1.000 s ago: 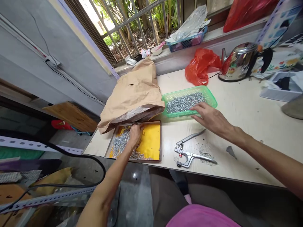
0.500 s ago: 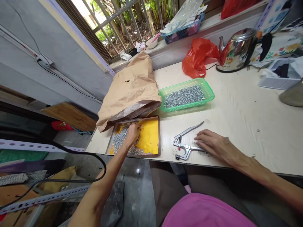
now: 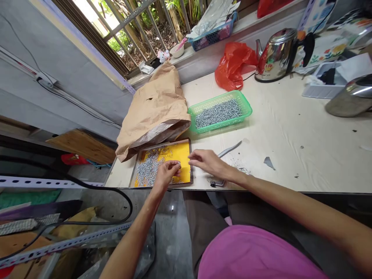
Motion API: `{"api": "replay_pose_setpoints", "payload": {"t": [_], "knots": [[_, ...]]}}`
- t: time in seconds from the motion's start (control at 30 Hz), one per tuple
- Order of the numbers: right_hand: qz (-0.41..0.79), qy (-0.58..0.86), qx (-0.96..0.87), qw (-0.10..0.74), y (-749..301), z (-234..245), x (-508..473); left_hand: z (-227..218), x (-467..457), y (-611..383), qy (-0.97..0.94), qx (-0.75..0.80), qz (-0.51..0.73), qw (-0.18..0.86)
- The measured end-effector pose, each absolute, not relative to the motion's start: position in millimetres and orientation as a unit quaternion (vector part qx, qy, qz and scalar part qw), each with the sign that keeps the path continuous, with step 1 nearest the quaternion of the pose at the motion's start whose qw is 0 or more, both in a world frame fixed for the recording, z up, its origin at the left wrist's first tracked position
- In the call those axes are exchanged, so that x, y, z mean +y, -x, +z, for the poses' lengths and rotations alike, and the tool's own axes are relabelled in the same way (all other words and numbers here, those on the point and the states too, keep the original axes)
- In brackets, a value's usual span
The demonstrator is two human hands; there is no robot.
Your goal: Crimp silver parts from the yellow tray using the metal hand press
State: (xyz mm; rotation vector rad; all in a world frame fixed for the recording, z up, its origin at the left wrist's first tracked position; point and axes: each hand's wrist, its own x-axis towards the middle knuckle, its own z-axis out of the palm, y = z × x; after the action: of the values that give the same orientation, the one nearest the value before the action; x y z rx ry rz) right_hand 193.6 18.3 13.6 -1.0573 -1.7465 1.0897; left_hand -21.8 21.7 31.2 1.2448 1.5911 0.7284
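A shallow tray (image 3: 191, 161) with a yellow bottom holds a heap of small, slim silvery metal pieces (image 3: 147, 170), mostly on its left side. Over the tray, my left hand (image 3: 167, 173) pinches a tiny metal piece between thumb and fingertips; its exact kind is too small to make out. My right hand (image 3: 209, 162) reaches across to the tray's right edge, thumb and fingers apart, with nothing seen in them. Under the right forearm lie hand pliers; one handle (image 3: 231, 148) and the dark-tipped jaw (image 3: 216, 183) show, while their middle is covered.
Behind the tray stands a large brown paper bag (image 3: 157, 104). A green plastic basket (image 3: 247, 110) holds many similar metal pieces. Farther back are a red plastic bag (image 3: 232, 66), a steel kettle (image 3: 274, 56) and a white bin (image 3: 322, 91). A grey scrap (image 3: 269, 162) lies at the right.
My left hand has come up from the heap and rightward, a tiny piece in its pinch. My right hand has left the table beside the pliers and moved left to the tray.
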Motion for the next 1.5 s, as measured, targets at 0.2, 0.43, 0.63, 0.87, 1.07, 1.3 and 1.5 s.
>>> {"api": "replay_pose_setpoints", "payload": {"t": [0.2,0.43,0.63,0.87,1.07,1.3,1.5], "knots": [[0.499,0.397,-0.650,0.414,-131.3,-0.8,28.8,44.8,-2.4,18.4,-0.489,0.632,0.327,0.504],[0.498,0.428,-0.629,0.416,-112.6,-1.6,26.8,36.7,-1.1,35.8,-0.411,0.621,0.380,0.549],[0.281,0.459,-0.790,0.293,-126.6,12.3,35.0,42.0,-3.8,37.9,-0.447,0.645,0.414,0.462],[0.192,0.458,-0.823,0.276,-231.3,24.8,-11.4,37.9,-18.2,-10.8,-0.467,0.601,0.319,0.564],[0.172,0.537,-0.815,0.130,-292.4,4.0,-61.1,13.3,-15.1,-54.5,-0.509,0.610,0.200,0.573],[0.154,0.556,-0.815,0.052,-299.0,-4.5,-54.2,2.4,-7.8,-70.6,-0.516,0.624,0.111,0.577],[0.154,0.548,-0.819,0.071,-303.1,-8.6,-52.2,3.0,0.4,-73.4,-0.508,0.642,0.039,0.573]]}}
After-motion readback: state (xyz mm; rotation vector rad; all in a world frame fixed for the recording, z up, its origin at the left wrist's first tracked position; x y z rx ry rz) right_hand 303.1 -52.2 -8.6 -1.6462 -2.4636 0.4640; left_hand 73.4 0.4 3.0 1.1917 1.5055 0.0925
